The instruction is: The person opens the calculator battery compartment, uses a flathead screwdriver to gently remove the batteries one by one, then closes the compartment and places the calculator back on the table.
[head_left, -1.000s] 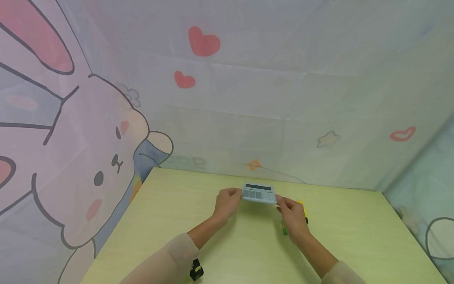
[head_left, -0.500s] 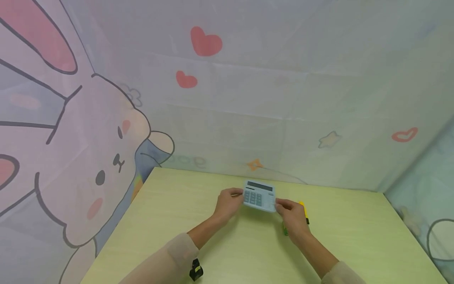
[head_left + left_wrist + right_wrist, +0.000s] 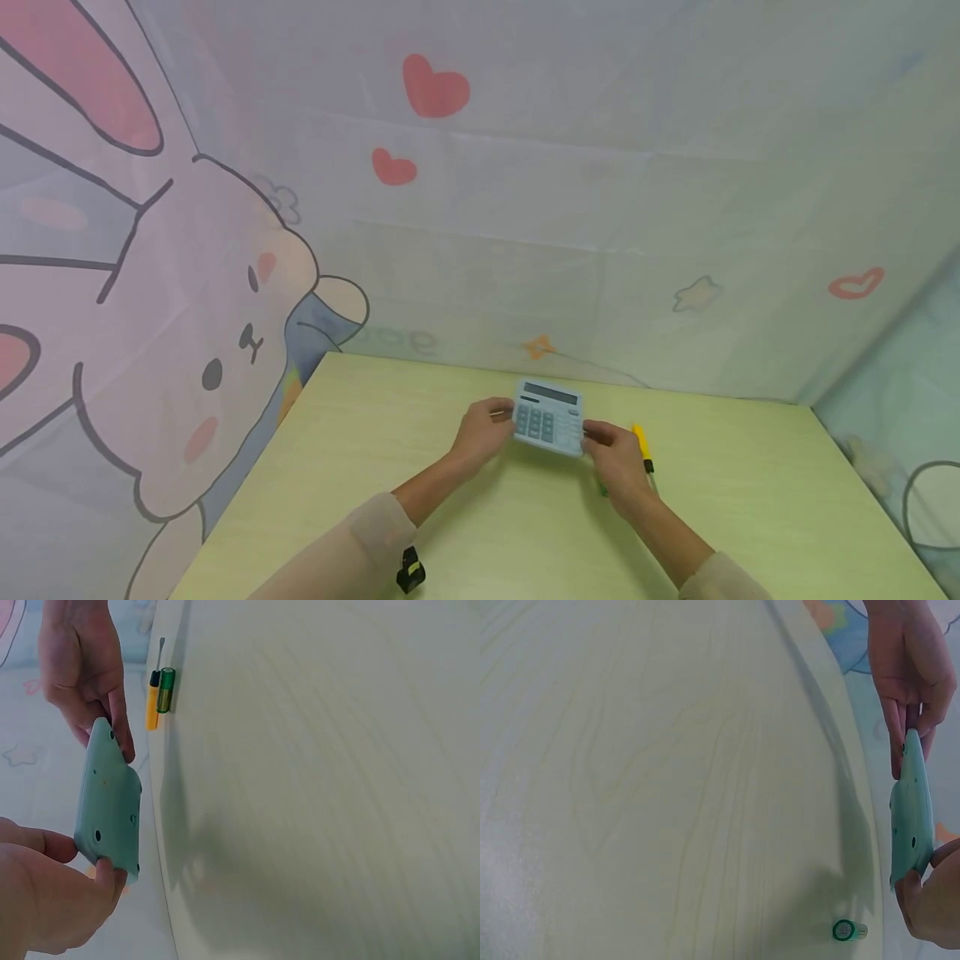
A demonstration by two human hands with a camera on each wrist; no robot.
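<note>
A light blue calculator [image 3: 548,418] is held up over the table between both hands, its keys and display facing me in the head view. My left hand [image 3: 482,432] pinches its left edge between thumb and fingers. On the opposite edge, my right hand [image 3: 617,458] grips it the same way. The left wrist view shows the calculator's underside [image 3: 112,799] with small dark holes, raised off the tabletop. Beside the right hand lie a yellow-handled screwdriver [image 3: 642,443] and a green battery [image 3: 166,691], the latter mostly hidden by that hand in the head view.
A small black object with a yellow mark [image 3: 410,571] lies beside the left sleeve near the front. The pale wooden table [image 3: 750,483] ends at a hanging cloth backdrop [image 3: 525,250] printed with a rabbit and hearts.
The calculator has tilted so its key face turns up more toward me, showing more of the keys. Both hands keep their grip at nearly the same place.
</note>
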